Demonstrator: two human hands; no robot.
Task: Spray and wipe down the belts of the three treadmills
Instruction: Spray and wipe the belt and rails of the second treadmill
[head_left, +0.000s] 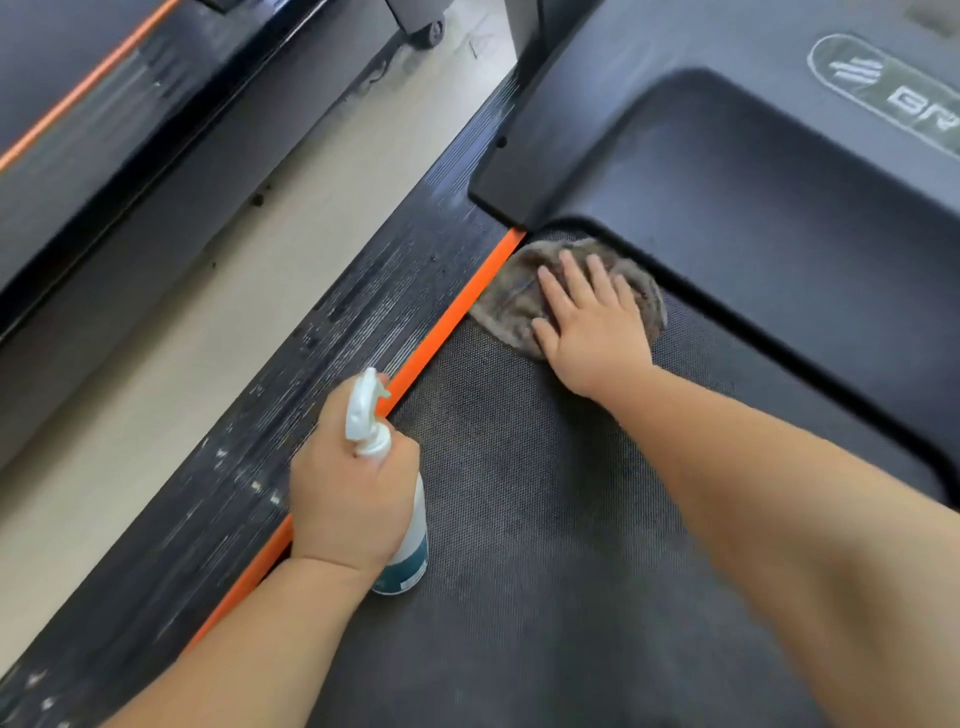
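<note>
A dark textured treadmill belt (545, 519) fills the lower middle. At the belt's top left corner, by the motor cover, lies a grey-brown cloth (511, 291). My right hand (592, 322) presses flat on it with fingers spread and straight. My left hand (353, 499) grips a white spray bottle (410, 561) around its neck. The bottle's white nozzle (366, 410) points up and away, and its teal-labelled base rests near the belt's left edge.
An orange strip (452, 322) and a ribbed black side rail (322, 364) border the belt on the left. The black motor cover (779, 208) rises beyond the cloth. A pale floor gap (182, 332) separates this machine from a second treadmill (104, 130) at upper left.
</note>
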